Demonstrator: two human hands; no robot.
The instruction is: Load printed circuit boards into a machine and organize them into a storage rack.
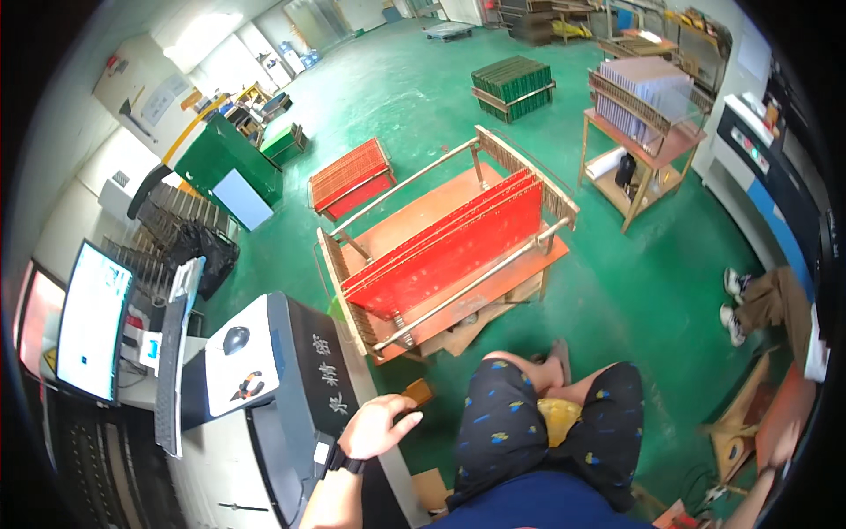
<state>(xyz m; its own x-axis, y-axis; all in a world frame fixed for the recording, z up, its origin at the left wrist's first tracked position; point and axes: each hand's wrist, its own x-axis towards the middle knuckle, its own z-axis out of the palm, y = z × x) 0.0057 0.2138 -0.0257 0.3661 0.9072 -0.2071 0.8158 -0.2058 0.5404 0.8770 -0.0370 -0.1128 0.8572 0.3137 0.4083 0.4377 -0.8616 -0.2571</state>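
Observation:
My left hand (381,427), with a dark watch band on the wrist, is over the edge of a grey-and-black machine cabinet (319,370). Its thumb stands away from the fingers, and nothing shows in it. At the lower right rim my right forearm (749,507) reaches outward. The right hand is smeared and dim there beside a reddish flat surface (784,419), so its fingers cannot be made out. In front of my knees a wooden-ended rack (564,212) on a low stand holds several upright red panels (467,242).
On the cabinet's white pad lie a black mouse (235,340) and orange-handled pliers (249,385). A keyboard (167,379) and monitor (95,322) stand left. Further racks hold red panels (354,179), green panels (513,84) and pale panels (639,97). Someone's trousered legs (775,304) are at right.

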